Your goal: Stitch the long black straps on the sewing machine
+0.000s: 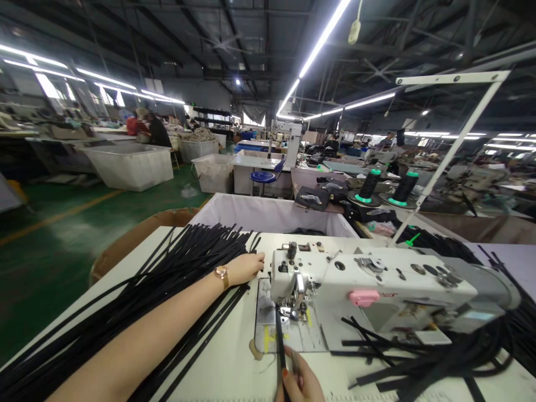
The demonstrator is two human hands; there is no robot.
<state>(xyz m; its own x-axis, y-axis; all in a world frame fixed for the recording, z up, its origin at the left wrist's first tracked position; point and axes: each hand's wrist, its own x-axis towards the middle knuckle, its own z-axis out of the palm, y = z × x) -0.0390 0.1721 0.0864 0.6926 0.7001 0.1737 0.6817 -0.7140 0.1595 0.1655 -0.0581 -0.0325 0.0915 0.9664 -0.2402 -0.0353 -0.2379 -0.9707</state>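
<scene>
My left hand (248, 268), with a gold watch (221, 272) at the wrist, reaches over a bundle of black straps (167, 279) to the left side of the sewing machine (360, 273). Its fingers are closed; what they hold, if anything, is hidden. At the bottom edge my right hand (302, 382) pinches a black strap (280, 340), whose far end runs to the presser foot (288, 310). A slim metal tool (295, 363) also sits in this hand; its kind is unclear.
More black straps (435, 357) lie on the right of the white tabletop (234, 346). Behind the machine stands a lined bin (268, 212). Thread cones (368, 186) and a slanting white stand (456, 151) rise on the right. A person (157, 131) sits far left.
</scene>
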